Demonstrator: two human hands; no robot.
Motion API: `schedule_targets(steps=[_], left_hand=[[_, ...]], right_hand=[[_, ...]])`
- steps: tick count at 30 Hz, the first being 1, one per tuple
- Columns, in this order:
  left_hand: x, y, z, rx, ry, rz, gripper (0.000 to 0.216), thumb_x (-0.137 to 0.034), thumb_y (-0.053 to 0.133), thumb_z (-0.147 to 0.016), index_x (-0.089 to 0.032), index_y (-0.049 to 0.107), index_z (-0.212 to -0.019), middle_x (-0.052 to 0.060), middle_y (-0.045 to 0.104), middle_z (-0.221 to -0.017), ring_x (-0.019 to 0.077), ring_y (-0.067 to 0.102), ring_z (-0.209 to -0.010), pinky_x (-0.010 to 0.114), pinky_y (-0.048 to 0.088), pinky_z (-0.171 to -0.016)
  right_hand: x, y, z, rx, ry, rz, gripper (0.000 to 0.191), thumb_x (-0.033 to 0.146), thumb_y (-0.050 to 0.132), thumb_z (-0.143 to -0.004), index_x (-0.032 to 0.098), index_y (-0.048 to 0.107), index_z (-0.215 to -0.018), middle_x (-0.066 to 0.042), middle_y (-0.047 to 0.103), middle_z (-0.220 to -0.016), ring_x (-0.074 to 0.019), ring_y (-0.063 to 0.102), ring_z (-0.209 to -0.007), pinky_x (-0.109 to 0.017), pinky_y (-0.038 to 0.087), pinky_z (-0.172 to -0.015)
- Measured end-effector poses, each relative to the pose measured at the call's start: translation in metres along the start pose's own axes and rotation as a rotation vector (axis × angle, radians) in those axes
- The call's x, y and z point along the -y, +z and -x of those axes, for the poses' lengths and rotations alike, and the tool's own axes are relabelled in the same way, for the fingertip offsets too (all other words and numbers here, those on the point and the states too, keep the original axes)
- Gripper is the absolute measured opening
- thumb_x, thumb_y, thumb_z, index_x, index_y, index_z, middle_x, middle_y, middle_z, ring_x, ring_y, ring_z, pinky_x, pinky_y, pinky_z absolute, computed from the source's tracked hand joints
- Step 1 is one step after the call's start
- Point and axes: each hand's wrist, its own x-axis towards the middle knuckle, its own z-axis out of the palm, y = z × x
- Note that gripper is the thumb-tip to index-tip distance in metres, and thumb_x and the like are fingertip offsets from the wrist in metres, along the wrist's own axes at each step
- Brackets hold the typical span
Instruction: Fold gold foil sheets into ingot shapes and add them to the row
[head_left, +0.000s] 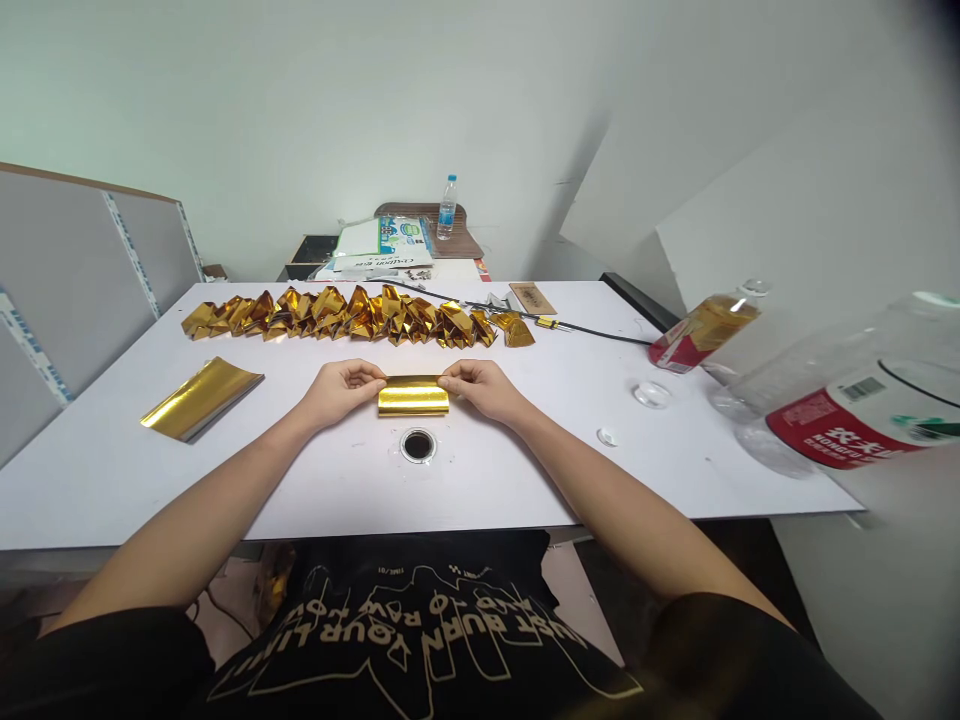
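Observation:
A folded strip of gold foil paper (413, 396) lies on the white table (525, 470) in front of me. My left hand (343, 388) pinches its left end with curled fingers. Its right end is pinched the same way by my right hand (484, 386). Behind the strip runs a long row of folded gold foil pieces (352, 315). A stack of flat gold foil sheets (201, 397) lies to the left of my left hand.
A round hole (418, 445) sits in the table just below the strip. Two clear bottles with red labels (705, 330) (847, 400) lie at the right, with loose caps (651, 394) nearby. A black cable (600, 332) crosses the back. A cluttered desk with a water bottle (447, 207) stands behind.

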Motion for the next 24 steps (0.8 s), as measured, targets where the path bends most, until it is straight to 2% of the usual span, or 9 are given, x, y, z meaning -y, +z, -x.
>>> schedule_targets(steps=[12, 24], left_hand=[[0.0011, 0.0009, -0.0007, -0.013, 0.007, 0.023, 0.056, -0.065, 0.089, -0.067, -0.016, 0.078, -0.091, 0.008, 0.079, -0.085, 0.0207, 0.072, -0.073, 0.035, 0.06, -0.074], [0.0043, 0.0019, -0.0025, -0.02, 0.028, -0.045, 0.052, -0.063, 0.085, -0.07, -0.017, 0.077, -0.09, 0.008, 0.079, -0.085, 0.0204, 0.071, -0.073, 0.034, 0.058, -0.071]], right_hand=[[-0.0013, -0.002, -0.0017, -0.021, -0.013, -0.011, 0.042, 0.06, 0.08, -0.078, 0.019, 0.076, -0.087, -0.003, 0.073, -0.079, -0.0169, 0.061, -0.071, -0.031, 0.047, -0.069], [-0.0033, -0.0023, -0.0009, -0.032, -0.023, 0.031, 0.047, 0.065, 0.078, -0.079, 0.018, 0.077, -0.09, -0.005, 0.075, -0.081, -0.0186, 0.063, -0.072, -0.032, 0.048, -0.067]])
